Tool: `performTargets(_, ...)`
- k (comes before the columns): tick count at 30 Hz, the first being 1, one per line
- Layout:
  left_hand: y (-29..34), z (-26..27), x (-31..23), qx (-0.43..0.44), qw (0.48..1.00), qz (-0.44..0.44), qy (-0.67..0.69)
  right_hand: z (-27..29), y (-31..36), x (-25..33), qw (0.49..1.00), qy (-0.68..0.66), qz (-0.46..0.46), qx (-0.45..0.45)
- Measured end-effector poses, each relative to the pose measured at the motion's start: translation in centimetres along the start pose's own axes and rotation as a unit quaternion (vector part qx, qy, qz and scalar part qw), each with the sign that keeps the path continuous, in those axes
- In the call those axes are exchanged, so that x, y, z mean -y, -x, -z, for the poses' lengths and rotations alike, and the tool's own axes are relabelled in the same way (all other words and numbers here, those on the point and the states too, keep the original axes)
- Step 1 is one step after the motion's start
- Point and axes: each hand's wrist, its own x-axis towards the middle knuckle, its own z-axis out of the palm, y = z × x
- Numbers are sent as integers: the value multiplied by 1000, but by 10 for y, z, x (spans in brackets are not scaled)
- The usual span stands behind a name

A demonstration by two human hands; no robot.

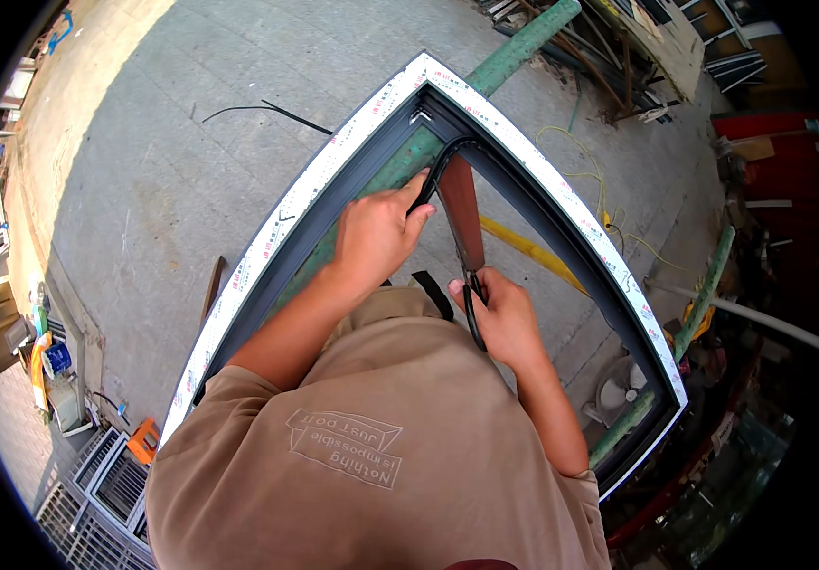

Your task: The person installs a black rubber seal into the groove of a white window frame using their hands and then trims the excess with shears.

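Head view looks down on a dark grey aluminium window frame with white protective tape (352,142) lying over green metal trestle bars (523,43). Left hand (376,233) is curled, its fingertips pinching a thin black rubber sealing strip (440,166) against the frame's inner edge near the far corner. Right hand (502,318), nearer the body, is closed around the same strip's trailing length. Between both hands hangs a reddish-brown flat bar (461,214).

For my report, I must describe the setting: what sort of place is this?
Probably an outdoor window workshop yard. A large frame rests on green trestle bars over concrete paving, and more frames and scrap profiles lie around the edges.
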Motion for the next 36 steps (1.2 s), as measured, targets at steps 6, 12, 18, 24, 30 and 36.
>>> performTargets(6, -2, -1, 2, -2, 1000, 7, -8, -1, -3, 3, 999, -2, -22, 30)
performTargets(12, -3, 4, 1, 16, 1000, 2, -18, -2, -5, 1, 1000, 12, 2, 24)
performTargets(18, -4, 3, 7, 17, 1000, -16, -8, -8, -6, -2, 999, 32, 19, 10)
performTargets(24, -5, 5, 8, 24, 999, -21, 4, -4, -9, -4, 999, 48, 12, 10)
performTargets(30, -4, 5, 5, 22, 1000, -14, -2, -4, -13, -17, 998, 41, 45, -12)
performTargets(36, -6, 6, 9, 24, 994, 61, 85, 55, -17, -22, 989, -61, -49, 126)
